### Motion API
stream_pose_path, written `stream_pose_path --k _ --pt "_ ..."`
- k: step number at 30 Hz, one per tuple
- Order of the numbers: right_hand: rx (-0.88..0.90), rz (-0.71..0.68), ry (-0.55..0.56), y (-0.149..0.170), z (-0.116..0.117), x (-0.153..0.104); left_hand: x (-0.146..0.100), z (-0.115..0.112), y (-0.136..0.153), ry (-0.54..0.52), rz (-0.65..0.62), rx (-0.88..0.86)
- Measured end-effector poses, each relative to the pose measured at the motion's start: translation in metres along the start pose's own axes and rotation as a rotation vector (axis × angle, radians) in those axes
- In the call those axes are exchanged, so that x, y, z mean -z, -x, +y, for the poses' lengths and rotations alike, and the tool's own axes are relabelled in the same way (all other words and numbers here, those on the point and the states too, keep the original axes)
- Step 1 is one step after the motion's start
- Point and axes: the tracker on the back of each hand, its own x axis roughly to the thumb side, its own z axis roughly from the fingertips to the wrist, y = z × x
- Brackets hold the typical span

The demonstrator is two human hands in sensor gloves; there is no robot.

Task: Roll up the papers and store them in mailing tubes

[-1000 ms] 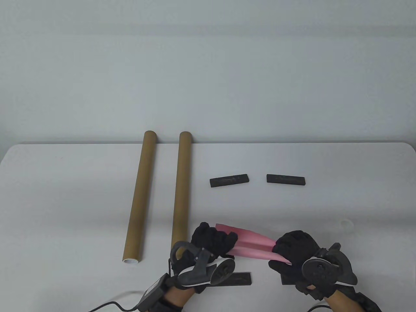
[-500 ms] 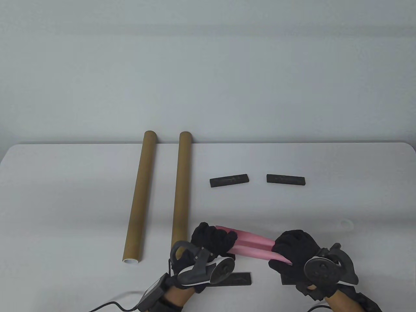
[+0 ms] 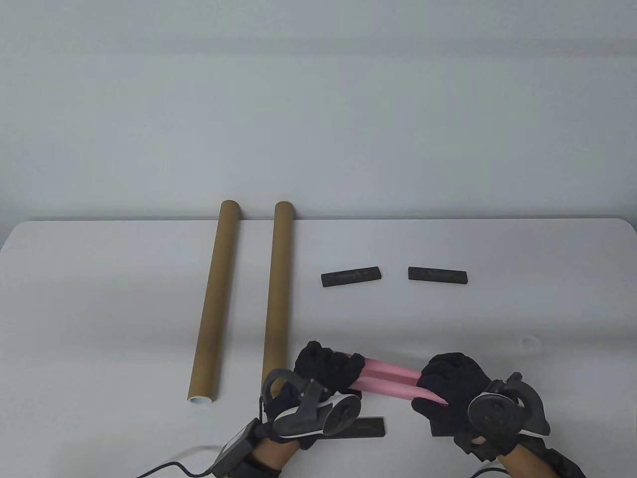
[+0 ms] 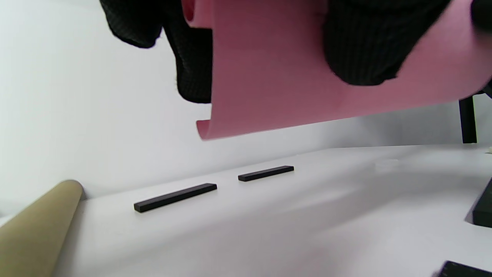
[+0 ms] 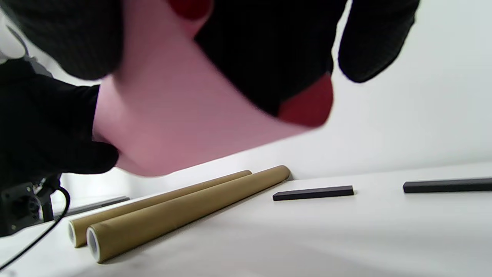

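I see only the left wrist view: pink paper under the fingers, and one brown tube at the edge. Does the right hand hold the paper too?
Observer: Yes. In the table view the right hand grips one end of the pink paper and the left hand grips the other end.
Operator: How many tubes are there?
Observer: Two. The left tube and the right tube lie side by side, to the left of the hands.
Operator: Are their near ends open?
Observer: In the right wrist view both near ends look open, each with a white inner rim.
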Motion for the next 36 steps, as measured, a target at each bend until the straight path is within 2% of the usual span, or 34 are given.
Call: stream_pose_path --k 8,15,20,27,31,36 --pt "-0.085 -0.036 -0.003 -0.0053 0.0006 -0.0008 0.0011 -0.0015 0.0040 0.029 0.011 -0.046" --pt "0.013 0.000 -0.002 0.0005 0.0007 -0.0003 -0.0002 0.0032 0.0016 -0.012 0.006 -0.015" --pt "-0.075 -0.037 0.008 -0.0049 -0.0003 -0.0016 0.0010 -0.0007 0.0038 0.028 0.009 -0.047" --pt "0.021 -0.008 -0.003 -0.0007 0.0001 -0.0005 -0.0007 0.0033 0.0009 -0.014 0.001 -0.011" --pt "-0.054 -0.037 0.000 -0.0039 -0.0010 -0.0015 0.0009 0.0002 0.0031 0.018 0.006 -0.051" --pt "-0.018 -0.026 -0.016 -0.0045 0.0010 0.0002 -0.0001 -0.0010 0.0028 0.018 0.015 -0.026"
